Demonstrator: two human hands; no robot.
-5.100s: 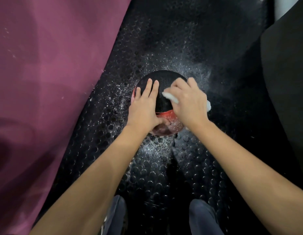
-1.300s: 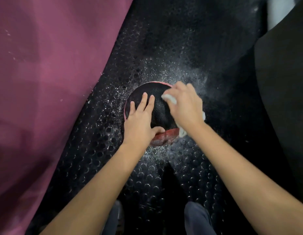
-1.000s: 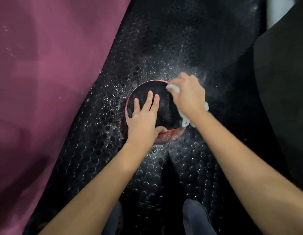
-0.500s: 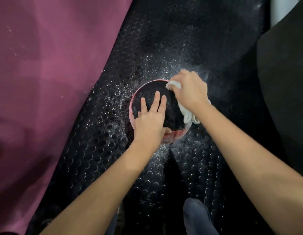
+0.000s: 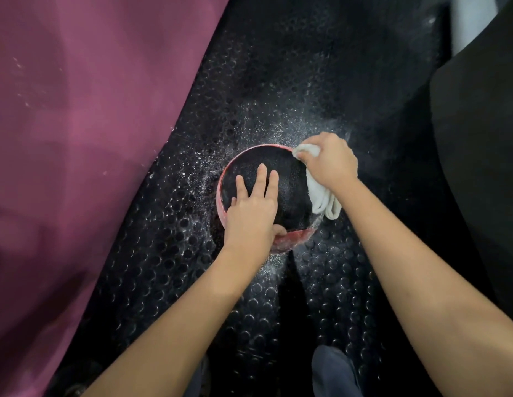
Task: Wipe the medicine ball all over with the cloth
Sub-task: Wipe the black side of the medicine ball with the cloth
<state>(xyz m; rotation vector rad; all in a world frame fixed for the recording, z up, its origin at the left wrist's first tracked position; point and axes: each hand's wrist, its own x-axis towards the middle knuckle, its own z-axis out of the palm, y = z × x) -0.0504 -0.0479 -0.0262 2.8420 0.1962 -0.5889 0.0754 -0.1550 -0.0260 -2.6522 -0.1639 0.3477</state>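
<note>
Centrally, the left hand (image 5: 253, 213) lies flat, fingers straight, on the black-and-red medicine ball (image 5: 289, 181). Just right, the right hand (image 5: 328, 161) clutches the white cloth (image 5: 324, 199) against the ball's upper-right edge.

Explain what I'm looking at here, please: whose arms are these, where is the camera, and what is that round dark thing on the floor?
There is no machine here. A person wears one camera on the head, so you look down along their own two bare arms. The round thing is a black and red medicine ball resting on a black studded floor mat dusted with white specks. The left hand lies flat on the ball with straight fingers, steadying it. The right hand grips a white cloth against the ball's far right side. A purple surface fills the left.
</note>
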